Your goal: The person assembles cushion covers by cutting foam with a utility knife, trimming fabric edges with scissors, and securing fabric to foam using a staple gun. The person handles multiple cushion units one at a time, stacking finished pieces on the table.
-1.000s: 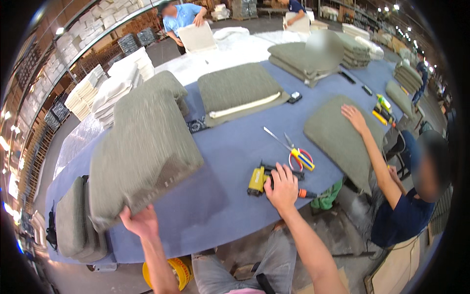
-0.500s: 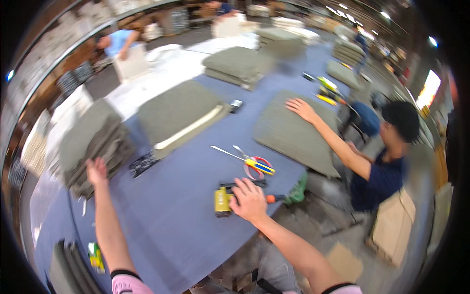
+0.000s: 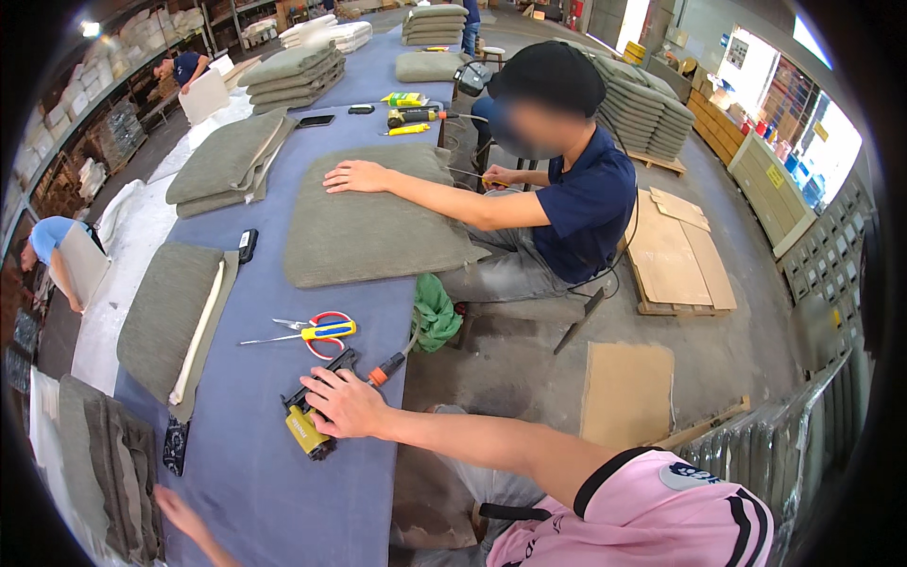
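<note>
My right hand (image 3: 345, 402) is curled over the handle of a yellow and black staple gun (image 3: 307, 431), which lies on the blue-covered table and has an orange air-hose fitting (image 3: 386, 369). At the lower left, my left hand (image 3: 179, 511) has its fingers stretched out beside a stack of grey fabric covers (image 3: 111, 472); whether it touches them is hard to tell. Just beyond the staple gun lie a yellow and blue screwdriver (image 3: 328, 330) and red-handled scissors (image 3: 327, 349). A grey padded cushion (image 3: 170, 326) with a pale strip rests farther left.
At my right sits a co-worker (image 3: 576, 198), one hand flat on a large grey cushion (image 3: 368, 231), the other holding a yellow-handled tool (image 3: 495, 181). Green cloth (image 3: 436, 314) hangs at the table edge. Folded grey pieces (image 3: 231, 161) lie farther back. Cardboard (image 3: 626, 395) lies on the floor.
My view has swung right, so the table sits farther left. The right hand stays on the staple gun; the left stays by the fabric stack. The co-worker's second hand now shows.
</note>
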{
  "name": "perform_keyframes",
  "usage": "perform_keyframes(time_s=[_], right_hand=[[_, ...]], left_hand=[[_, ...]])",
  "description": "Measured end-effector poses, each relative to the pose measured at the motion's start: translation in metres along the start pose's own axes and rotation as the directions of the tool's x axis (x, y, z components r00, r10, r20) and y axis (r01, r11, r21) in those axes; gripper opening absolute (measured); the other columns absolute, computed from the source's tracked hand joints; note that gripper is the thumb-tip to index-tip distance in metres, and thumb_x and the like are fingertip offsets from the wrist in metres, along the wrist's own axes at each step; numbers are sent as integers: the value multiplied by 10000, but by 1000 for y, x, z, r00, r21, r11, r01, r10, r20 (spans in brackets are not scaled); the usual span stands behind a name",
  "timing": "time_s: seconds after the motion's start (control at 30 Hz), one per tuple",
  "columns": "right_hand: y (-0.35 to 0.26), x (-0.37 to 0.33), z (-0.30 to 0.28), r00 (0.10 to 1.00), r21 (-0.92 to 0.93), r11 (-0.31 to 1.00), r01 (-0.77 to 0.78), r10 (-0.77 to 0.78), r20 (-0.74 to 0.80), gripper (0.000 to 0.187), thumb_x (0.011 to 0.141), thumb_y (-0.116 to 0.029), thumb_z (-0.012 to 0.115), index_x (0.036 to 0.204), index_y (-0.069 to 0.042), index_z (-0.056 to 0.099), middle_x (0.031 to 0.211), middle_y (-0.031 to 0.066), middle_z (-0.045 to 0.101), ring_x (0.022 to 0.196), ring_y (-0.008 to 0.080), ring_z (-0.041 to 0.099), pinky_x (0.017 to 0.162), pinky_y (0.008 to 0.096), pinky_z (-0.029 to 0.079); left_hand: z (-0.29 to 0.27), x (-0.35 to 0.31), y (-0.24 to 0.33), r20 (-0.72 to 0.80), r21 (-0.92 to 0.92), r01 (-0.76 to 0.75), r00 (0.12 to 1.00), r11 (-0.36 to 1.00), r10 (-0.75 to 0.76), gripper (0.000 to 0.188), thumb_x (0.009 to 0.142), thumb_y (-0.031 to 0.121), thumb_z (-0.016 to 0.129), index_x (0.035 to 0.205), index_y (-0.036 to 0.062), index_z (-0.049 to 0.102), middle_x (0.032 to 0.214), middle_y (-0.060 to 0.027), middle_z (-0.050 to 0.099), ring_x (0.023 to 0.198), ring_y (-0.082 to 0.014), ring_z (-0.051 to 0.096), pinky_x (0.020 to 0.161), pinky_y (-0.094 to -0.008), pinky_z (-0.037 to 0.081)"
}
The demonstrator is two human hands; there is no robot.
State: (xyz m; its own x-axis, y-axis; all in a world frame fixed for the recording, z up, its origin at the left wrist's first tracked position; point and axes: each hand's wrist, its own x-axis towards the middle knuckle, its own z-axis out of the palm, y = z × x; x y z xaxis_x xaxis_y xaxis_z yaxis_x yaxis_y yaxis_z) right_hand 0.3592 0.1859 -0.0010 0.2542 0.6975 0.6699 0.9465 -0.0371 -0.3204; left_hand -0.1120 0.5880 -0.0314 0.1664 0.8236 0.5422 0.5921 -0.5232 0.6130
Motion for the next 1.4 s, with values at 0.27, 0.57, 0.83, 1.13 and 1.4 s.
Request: perform_keyframes(time_s=[0.27, 0.57, 0.83, 1.13, 1.4], right_hand=[[2, -6, -2, 1000, 6, 1000, -1, 0, 20, 295, 931, -308, 697, 1053, -42, 728, 1406, 163, 703, 1356, 365, 607, 994, 491, 522], [0, -4, -4, 999, -1, 1000, -6, 6, 38, 295, 948, -320, 705, 1067, -51, 731, 1434, 147, 683, 1374, 350, 590, 1017, 496, 521], [2, -6, -4, 999, 10, 1000, -10, 10, 50, 305, 972, -327, 682, 1084, -47, 724, 1436, 154, 681, 1373, 355, 585, 1014, 496, 517], [5, -9, -2, 1000, 30, 1000, -4, 4, -13, 283, 955, -304, 694, 1036, -34, 719, 1406, 170, 687, 1363, 368, 586, 1007, 489, 513], [5, -8, -2, 1000, 31, 999, -12, 11, 29, 281, 947, -304, 708, 1059, -47, 726, 1417, 157, 688, 1368, 356, 598, 1010, 489, 517]], left_hand=[[32, -137, 111, 73, 523, -40, 997, 851, 2, 485, 1087, 247, 616, 1538, 69, 601, 1618, -210, 560, 1534, -389, 480, 1272, -520, 355], [33, -134, 118, 99, 548, 47, 988, 835, -121, 492, 1090, 297, 613, 1551, 127, 598, 1664, -180, 524, 1571, -363, 435, 1302, -522, 306], [33, -135, 109, 94, 514, 42, 990, 857, -104, 457, 1085, 267, 623, 1514, 108, 629, 1644, -193, 539, 1542, -377, 467, 1282, -509, 335], [32, -133, 110, 108, 494, 13, 991, 869, -76, 443, 1092, 278, 614, 1488, 84, 650, 1621, -195, 560, 1522, -383, 489, 1266, -502, 360], [32, -134, 112, 97, 498, 22, 992, 867, -81, 450, 1089, 283, 620, 1494, 88, 649, 1618, -200, 562, 1517, -384, 496, 1260, -501, 369]])
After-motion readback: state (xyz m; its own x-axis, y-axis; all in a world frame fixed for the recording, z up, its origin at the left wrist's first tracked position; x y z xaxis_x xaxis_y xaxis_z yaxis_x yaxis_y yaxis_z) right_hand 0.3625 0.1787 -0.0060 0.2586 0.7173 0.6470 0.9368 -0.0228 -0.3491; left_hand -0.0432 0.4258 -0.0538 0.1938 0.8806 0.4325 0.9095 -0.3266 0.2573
